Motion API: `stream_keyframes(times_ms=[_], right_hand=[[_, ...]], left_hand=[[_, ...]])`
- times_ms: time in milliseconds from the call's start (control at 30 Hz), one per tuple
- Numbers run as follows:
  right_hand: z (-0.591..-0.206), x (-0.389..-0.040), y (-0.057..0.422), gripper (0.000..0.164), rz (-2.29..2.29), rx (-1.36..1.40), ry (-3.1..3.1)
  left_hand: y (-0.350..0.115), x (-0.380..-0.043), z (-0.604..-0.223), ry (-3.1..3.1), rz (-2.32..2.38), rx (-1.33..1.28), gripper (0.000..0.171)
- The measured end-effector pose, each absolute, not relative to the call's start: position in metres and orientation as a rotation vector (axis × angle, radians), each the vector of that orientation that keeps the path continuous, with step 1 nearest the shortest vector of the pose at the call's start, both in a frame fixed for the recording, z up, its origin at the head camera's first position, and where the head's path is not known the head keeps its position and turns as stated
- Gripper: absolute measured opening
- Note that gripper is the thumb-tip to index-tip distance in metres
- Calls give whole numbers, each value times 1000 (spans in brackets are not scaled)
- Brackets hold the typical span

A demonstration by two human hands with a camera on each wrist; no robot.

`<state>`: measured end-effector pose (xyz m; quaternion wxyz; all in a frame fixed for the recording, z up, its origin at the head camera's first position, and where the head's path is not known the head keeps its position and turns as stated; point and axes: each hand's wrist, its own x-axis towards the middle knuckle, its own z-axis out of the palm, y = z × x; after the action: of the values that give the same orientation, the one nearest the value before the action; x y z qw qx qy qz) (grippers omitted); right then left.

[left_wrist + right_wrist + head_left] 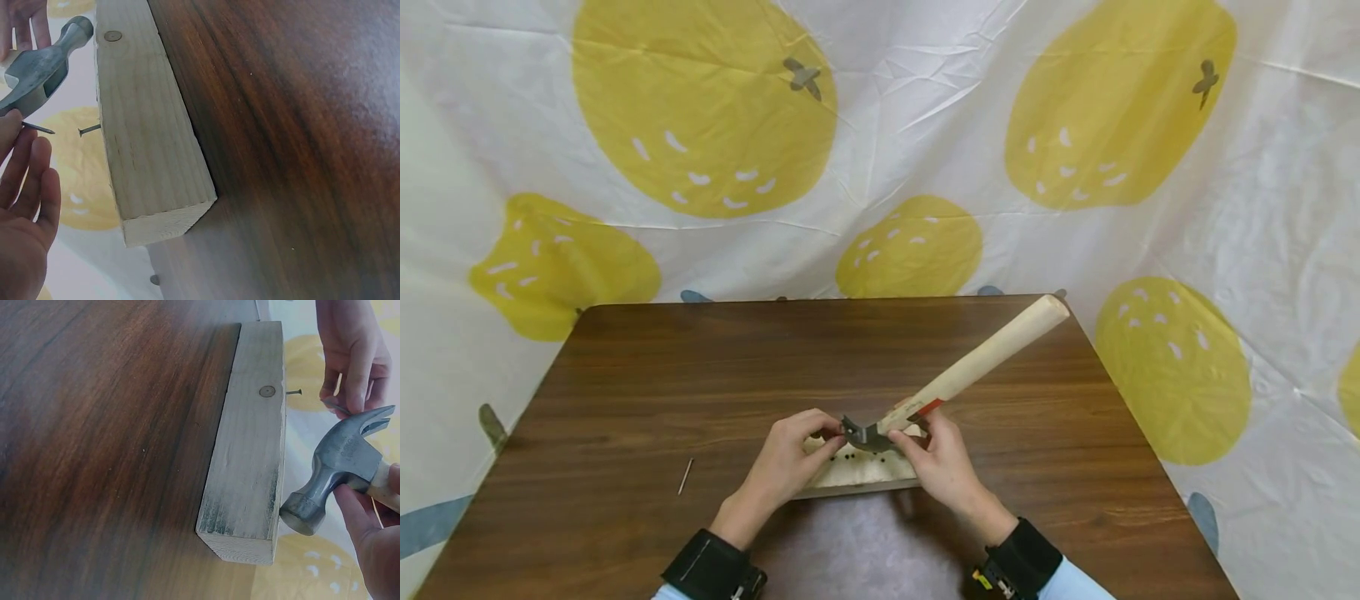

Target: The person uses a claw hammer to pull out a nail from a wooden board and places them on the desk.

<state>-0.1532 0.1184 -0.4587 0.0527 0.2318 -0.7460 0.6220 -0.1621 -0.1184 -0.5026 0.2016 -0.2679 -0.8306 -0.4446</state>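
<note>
My right hand [943, 462] grips a claw hammer [985, 354] by its wooden handle, close under the metal head. The handle slants up to the far right. Between thumb and fingers, my left hand [793, 450] pinches a nail [39, 128], beside the hammer's claw. Below both hands lies a wooden block [144, 125], long side toward me. Another nail [294, 392] stands partly driven into its top face, head outward. Several small dark spots dot that top in the head view. In the right wrist view, the hammer's striking face is right at the block's edge.
A loose nail [685, 477] lies on the brown wood-grain table [625, 392] left of my left hand. Behind the table hangs a white curtain [910, 108] printed with yellow fruit. Both wrists wear black bands.
</note>
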Motion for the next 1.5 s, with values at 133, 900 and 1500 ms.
stream_keyframes(times_ms=[133,900,1500], right_hand=[[-459,-153,118,30,1878,708,-2269],[-482,-166,120,32,1869,724,-2274],[-488,-169,119,31,1867,758,-2271]], left_hand=[[-118,-162,-502,-2331,-1239,-738,19],[-121,-162,-492,-2298,-1249,-723,17],[-140,-156,-479,-2336,-1192,-636,13]])
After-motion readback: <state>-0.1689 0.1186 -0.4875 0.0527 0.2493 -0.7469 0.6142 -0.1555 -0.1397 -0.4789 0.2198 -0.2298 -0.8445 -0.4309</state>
